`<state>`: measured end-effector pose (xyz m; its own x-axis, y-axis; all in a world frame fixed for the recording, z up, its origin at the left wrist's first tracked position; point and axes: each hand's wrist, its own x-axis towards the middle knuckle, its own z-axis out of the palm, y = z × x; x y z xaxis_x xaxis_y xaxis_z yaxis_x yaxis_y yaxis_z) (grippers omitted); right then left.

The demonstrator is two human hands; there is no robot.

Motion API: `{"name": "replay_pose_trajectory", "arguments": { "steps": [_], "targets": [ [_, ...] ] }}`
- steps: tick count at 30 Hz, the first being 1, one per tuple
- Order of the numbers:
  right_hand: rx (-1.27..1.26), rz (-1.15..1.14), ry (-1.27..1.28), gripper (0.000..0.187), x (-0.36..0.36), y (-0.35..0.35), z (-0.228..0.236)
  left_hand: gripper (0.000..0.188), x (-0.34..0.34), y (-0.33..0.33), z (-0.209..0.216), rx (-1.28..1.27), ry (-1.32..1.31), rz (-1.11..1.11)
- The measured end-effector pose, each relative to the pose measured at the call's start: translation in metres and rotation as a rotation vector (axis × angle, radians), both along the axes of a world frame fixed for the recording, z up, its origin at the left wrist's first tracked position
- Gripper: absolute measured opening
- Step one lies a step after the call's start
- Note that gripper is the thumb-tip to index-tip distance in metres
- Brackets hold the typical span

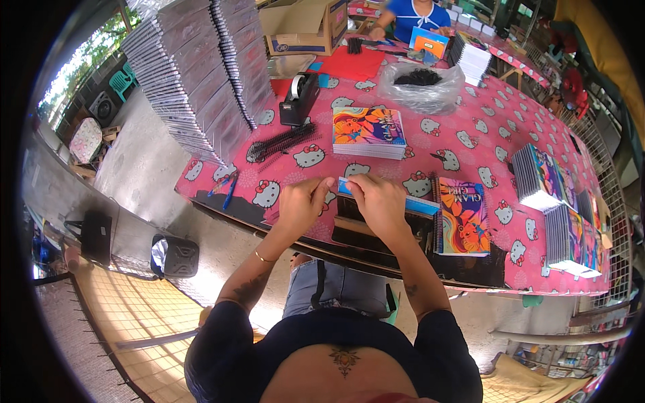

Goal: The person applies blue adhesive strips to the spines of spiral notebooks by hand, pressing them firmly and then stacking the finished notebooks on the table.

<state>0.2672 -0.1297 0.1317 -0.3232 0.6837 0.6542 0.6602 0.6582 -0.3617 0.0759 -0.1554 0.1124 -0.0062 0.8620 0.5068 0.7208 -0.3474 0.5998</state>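
My right hand (379,205) pinches a blue-edged notebook (422,206), held nearly edge-on at the table's near side. Close to its left end, my left hand (300,207) is closed, thumb against the curled fingers; whatever it may hold is hidden. A dark, worn wooden piece (356,232) shows below the notebook. Just right of it lies a finished-looking spiral notebook (463,216) with a colourful illustrated cover. Beyond my hands sits a stack of unbound notebooks (368,132). Loose black binding coils (281,142) lie to its left.
Tall stacks of spiral notebooks (195,74) rise at left, beside a tape dispenser (299,101) and blue pens (230,191). A plastic bag of black coils (420,79) lies farther back. More notebook stacks (571,235) stand at right. A person (416,20) in blue sits across the table.
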Motion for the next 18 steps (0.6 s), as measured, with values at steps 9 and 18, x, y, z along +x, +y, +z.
{"name": "replay_pose_trajectory", "arguments": {
  "steps": [9, 18],
  "targets": [
    [0.009, -0.012, 0.001, 0.011, -0.002, -0.001, 0.002, 0.020, 0.002, 0.007, -0.004, 0.136, -0.172, -0.054],
    [0.009, -0.009, -0.006, 0.010, -0.002, -0.002, 0.003, 0.015, 0.011, -0.006, 0.008, -0.010, -0.285, -0.039]
  ]
}}
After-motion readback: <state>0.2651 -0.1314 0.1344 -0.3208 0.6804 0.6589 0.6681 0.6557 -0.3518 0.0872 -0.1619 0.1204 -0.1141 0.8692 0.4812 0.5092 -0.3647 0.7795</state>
